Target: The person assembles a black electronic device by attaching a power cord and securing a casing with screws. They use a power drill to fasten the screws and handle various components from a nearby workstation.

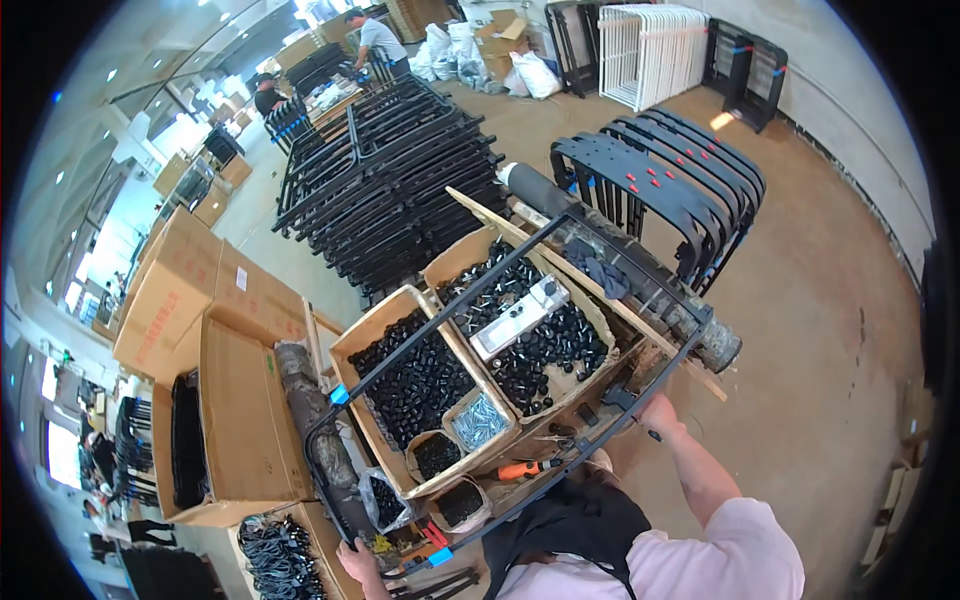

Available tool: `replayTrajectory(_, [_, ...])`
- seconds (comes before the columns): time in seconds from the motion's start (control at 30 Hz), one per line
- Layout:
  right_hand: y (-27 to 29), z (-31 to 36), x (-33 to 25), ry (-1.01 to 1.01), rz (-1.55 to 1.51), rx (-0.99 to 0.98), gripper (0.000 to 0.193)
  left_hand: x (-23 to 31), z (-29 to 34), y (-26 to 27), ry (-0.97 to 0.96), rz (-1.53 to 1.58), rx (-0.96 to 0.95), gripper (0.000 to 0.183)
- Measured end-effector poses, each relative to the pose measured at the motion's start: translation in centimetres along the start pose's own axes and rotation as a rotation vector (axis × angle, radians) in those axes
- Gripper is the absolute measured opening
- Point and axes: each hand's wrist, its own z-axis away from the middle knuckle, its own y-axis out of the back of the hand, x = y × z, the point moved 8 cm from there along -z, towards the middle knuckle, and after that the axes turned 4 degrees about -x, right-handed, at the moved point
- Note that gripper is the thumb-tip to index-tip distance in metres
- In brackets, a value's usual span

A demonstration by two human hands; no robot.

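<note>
A black metal tube frame (440, 322) with blue tape on it spans slantwise over parts boxes, held in both my hands. My left hand (360, 562) is closed round its lower left corner. At the right side, my right hand (660, 415) grips the frame's near bar; a small dark piece shows by its fingers, too small to name. Beneath the frame are a box of black plastic caps (410, 375) and a box of black knob-like parts (545, 360) with a pale metal block (518, 320) lying on them. Silver screws (478, 422) fill a small carton.
An orange-handled tool (525, 469) lies near the bench's front. Padded rollers (715, 345) flank the boxes. Stacked black frames (390, 180) stand beyond, curved black frames (660, 180) at right, a large carton (250, 420) at left. Two people work at the far end.
</note>
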Motion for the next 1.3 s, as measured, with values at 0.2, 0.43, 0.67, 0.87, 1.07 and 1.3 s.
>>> replayTrajectory(0.2, [-5.1,-5.4,-2.1,0.099,0.498,0.193,0.084,3.6,-0.1,4.7,-0.059,0.077,0.159,0.048])
replayTrajectory(0.43, [-3.4,-11.7,2.1,0.130,0.504,0.062,0.058,35.0,9.9,4.0,-0.542,0.482,-0.163,0.019])
replayTrajectory(0.67, [6.6,6.4,-0.4,0.232,0.208,0.046,0.056,53.2,20.2,-2.6,-0.845,0.690,-0.698,0.023])
replayTrajectory(0.87, [15.9,16.3,2.9,0.101,0.115,0.061,0.045,69.6,31.2,-3.8,-0.950,0.942,-1.163,0.027])
replayTrajectory(1.07, [28.8,21.2,-3.7,0.171,0.081,0.243,0.041,83.4,44.7,1.4,-1.210,1.101,-1.614,0.048])
replayTrajectory(1.3, [33.2,17.5,-5.9,0.127,0.068,0.260,0.039,87.9,49.7,-0.6,-1.078,1.134,-1.867,0.042])
